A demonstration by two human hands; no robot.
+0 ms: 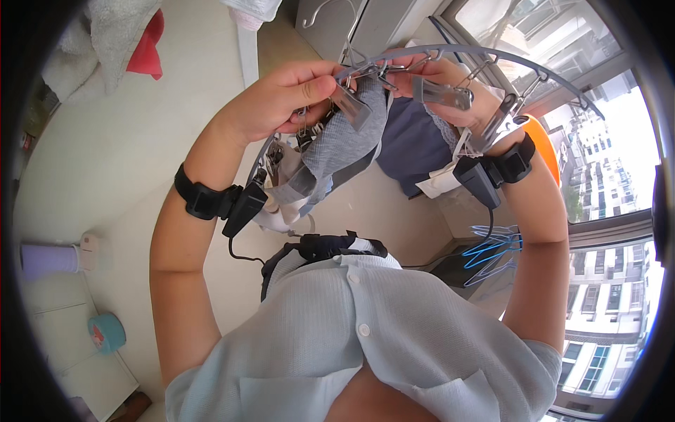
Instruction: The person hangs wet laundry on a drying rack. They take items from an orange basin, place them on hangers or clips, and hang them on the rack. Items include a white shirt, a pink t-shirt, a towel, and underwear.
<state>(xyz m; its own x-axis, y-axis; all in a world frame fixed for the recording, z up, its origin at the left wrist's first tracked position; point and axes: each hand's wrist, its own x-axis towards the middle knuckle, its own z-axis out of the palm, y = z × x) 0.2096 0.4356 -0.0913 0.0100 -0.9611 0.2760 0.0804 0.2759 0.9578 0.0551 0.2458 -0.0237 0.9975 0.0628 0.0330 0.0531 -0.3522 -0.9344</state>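
Note:
A round grey clip hanger [466, 49] with a metal hook and several clear plastic clips is held up before my chest. My left hand [300, 95] grips its rim and a clip at the left, thumb on top. My right hand [430, 87] is behind the rim at the right, its fingertips at a metal clip beside the top of a grey cloth garment [345, 137]; part of this hand is hidden by clips. A clear clip [443, 94] hangs in front of the right hand. More light-coloured pieces hang from the hanger's left side, partly hidden.
Blue wire hangers [490, 253] hang at the right near the window. Behind the right hand are a dark blue cloth [411, 142] and an orange object [546, 145]. Towels [113, 42] hang at upper left. A turquoise round container [107, 332] stands on a white surface at lower left.

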